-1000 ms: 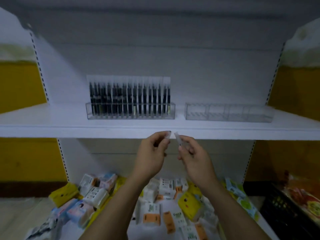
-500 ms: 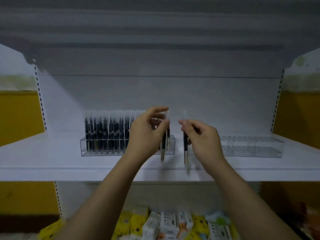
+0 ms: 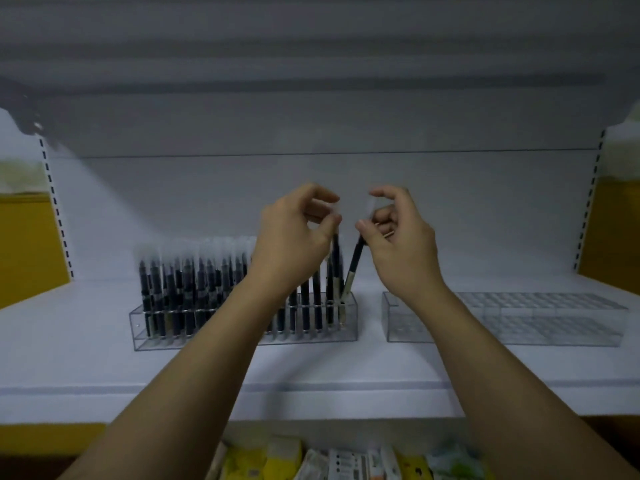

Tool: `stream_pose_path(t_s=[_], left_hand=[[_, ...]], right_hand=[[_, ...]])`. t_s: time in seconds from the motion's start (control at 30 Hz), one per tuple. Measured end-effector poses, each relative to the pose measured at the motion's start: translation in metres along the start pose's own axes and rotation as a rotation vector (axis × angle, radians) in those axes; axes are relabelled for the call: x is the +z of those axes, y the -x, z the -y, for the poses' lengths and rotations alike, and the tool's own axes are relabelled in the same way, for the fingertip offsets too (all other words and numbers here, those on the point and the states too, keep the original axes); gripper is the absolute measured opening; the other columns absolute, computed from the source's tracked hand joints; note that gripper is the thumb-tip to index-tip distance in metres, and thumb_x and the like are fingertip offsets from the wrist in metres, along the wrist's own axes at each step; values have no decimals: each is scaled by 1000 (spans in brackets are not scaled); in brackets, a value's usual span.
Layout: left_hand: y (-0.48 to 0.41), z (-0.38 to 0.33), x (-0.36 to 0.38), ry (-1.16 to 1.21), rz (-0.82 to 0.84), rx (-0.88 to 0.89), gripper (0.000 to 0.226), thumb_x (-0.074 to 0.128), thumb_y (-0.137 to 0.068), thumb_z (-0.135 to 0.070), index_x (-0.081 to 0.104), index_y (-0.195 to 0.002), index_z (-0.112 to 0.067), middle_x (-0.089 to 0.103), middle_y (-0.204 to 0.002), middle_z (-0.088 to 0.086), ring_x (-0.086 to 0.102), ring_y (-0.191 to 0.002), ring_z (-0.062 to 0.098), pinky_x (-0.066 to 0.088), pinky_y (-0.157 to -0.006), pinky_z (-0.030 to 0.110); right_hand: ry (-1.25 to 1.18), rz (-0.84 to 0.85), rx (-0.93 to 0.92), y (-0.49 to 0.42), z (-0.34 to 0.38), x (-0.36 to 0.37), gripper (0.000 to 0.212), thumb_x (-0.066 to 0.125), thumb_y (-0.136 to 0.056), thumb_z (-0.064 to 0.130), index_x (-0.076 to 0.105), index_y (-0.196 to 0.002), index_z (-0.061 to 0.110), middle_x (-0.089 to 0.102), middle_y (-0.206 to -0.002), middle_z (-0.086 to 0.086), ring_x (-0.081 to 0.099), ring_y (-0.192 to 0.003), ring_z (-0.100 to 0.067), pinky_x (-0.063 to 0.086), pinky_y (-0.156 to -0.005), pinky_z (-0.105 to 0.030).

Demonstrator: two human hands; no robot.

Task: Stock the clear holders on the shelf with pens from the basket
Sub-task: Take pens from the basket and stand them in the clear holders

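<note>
At the right end of the nearly full clear holder (image 3: 156, 337) on the shelf (image 3: 329, 375), each grip is closed on a pen top, our left hand (image 3: 294, 237) pinching an upright pen (image 3: 336, 251), our right hand (image 3: 401, 244) a tilted pen (image 3: 355, 265), which we fear may jam in its slot or knock the neighbouring pens (image 3: 317, 296).

The left holder (image 3: 166, 337) and right holder (image 3: 519, 323) before me look like clear, glossy plastic. The shelf (image 3: 311, 372) looks smooth, matt white; my pens (image 3: 188, 289) look like dark plastic.
</note>
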State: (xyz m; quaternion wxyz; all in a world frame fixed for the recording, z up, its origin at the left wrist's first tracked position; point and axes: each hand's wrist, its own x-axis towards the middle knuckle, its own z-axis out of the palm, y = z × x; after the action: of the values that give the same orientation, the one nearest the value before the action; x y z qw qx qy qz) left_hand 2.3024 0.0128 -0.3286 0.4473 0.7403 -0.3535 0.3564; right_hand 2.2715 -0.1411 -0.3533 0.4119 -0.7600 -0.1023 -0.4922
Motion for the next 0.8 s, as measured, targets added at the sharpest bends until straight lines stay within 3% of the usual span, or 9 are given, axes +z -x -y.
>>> stream_pose_path(t_s=[0.27, 0.47, 0.67, 0.8], left_hand=[[-2, 10, 0, -1, -1, -16, 15, 68, -88, -26, 60, -96, -36, 63, -82, -22, 60, -80, -15, 42, -62, -2], [0, 12, 4, -49, 53, -57, 14, 67, -88, -28, 60, -97, -35, 67, -91, -15, 63, -76, 0, 50, -66, 21], [0, 6, -3, -56, -17, -45, 13, 66, -88, -32, 59, -95, -40, 64, -84, -23, 58, -81, -13, 34, -63, 3], [0, 4, -3, -65, 3, -37, 12, 65, -89, -32, 59, -97, -38, 66, -85, -20, 60, -79, -10, 35, -61, 4]], right_hand=[[2, 97, 40, -2, -17, 12, 32, 69, -87, 18, 55, -113, 32, 57, -82, 13, 56, -70, 5, 44, -61, -4], [125, 241, 51, 8, -22, 11, 42, 69, -86, 17, 57, -122, 36, 57, -101, 15, 57, -81, 2, 40, -64, -6], [265, 335, -36, 4, -13, 5, 38, 70, -86, 14, 61, -118, 33, 57, -101, 16, 58, -83, 3, 44, -70, -9], [227, 314, -19, 11, -16, 5, 34, 68, -87, 17, 62, -118, 30, 56, -99, 19, 58, -83, 5, 42, -69, -6]])
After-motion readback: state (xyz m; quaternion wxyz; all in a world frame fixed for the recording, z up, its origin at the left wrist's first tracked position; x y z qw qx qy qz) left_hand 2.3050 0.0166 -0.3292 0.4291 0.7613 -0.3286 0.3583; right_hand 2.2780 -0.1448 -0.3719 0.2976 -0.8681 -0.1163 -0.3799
